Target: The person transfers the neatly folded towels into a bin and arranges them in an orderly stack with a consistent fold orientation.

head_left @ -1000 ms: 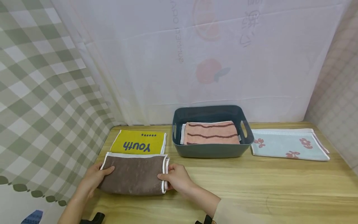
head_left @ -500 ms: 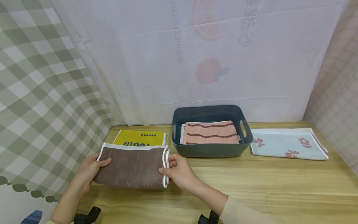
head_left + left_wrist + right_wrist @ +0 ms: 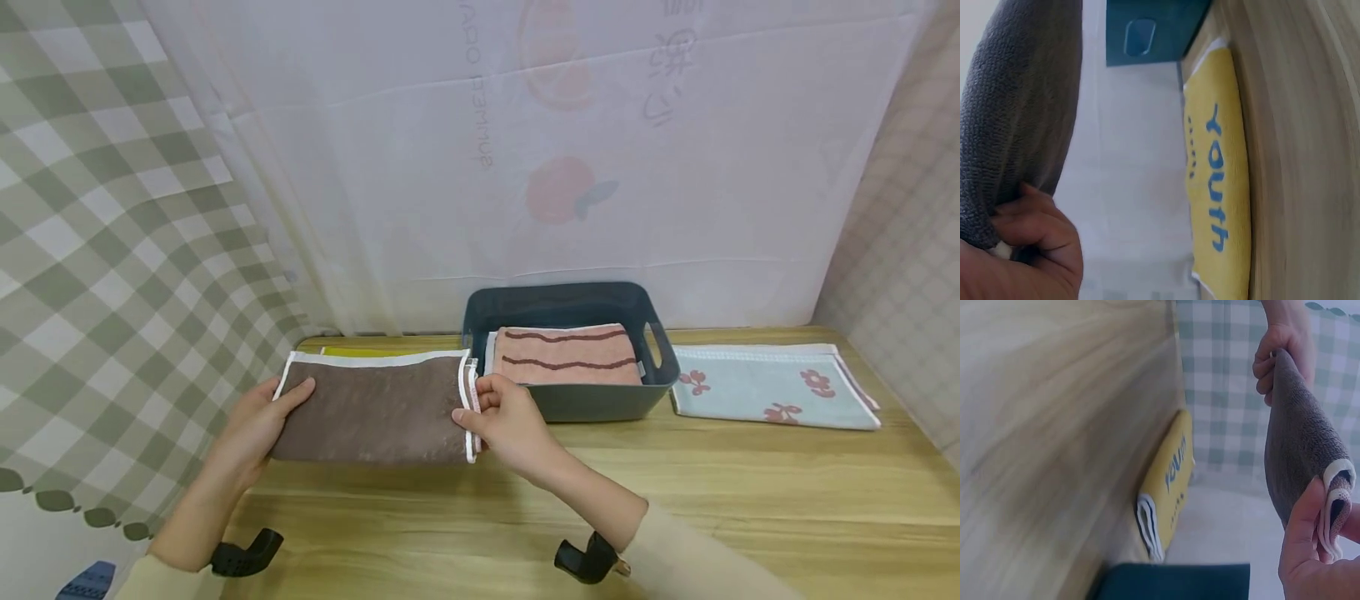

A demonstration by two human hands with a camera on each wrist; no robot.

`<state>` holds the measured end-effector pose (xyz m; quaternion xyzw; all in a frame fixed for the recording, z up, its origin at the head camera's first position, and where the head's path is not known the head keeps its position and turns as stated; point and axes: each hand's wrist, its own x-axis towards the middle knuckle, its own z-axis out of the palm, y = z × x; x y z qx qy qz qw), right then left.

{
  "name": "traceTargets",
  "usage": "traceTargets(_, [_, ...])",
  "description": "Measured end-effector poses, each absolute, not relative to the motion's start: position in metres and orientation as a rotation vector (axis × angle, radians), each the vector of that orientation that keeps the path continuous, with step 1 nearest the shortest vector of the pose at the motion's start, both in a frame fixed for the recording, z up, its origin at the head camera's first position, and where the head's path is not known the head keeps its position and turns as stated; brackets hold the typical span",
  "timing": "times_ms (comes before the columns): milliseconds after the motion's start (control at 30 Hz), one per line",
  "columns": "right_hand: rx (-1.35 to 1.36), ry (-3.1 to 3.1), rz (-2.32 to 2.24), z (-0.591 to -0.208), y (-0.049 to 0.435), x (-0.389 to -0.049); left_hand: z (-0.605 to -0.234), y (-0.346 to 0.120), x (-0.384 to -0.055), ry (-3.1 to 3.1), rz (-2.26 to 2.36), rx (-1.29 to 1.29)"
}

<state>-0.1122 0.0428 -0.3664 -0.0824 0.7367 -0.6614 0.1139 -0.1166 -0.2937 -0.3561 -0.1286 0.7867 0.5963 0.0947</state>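
Observation:
A folded brown towel [image 3: 375, 410] with white edging is held up off the table between both hands. My left hand [image 3: 253, 425] pinches its left end, thumb on the near face. At the right end my right hand [image 3: 513, 423] grips the folded layers between thumb and fingers. The wrist views show the towel clear of the tabletop. Behind it lies a folded yellow towel [image 3: 1217, 175] with blue "Youth" lettering, mostly hidden in the head view. A dark teal basket [image 3: 592, 404] stands right of the brown towel, with a folded pink striped towel [image 3: 570, 354] inside.
A folded light blue towel [image 3: 765, 392] with pink flowers lies right of the basket. The wooden table [image 3: 712, 508] stretches toward the front. A white curtain [image 3: 375, 208] hangs behind, and a green checked cloth [image 3: 135, 233] borders the left side.
Both hands have raised the brown towel up and away from the front, then slightly right. It now covers most of the yellow towel in the head view. The basket and its contents stay put.

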Motion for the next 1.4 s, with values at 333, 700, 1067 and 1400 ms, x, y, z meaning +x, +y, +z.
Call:
traceTargets(333, [-0.194, 2.218, -1.956, -0.36, 0.072, -0.131, -0.347, -0.263, -0.137, 2.42, 1.842, -0.331])
traceTargets(700, [-0.268, 2.392, -1.847, -0.341, 0.106, -0.15, -0.339, -0.234, -0.159, 2.47, 1.862, -0.234])
traceTargets(1067, [-0.235, 2.503, -1.779, -0.327, 0.14, -0.164, -0.334, -0.201, -0.186, 2.502, 1.896, -0.105])
traceTargets(1400, [-0.165, 2.52, -1.754, -0.322, 0.173, -0.182, -0.333, -0.168, -0.211, 2.505, 1.911, -0.028])
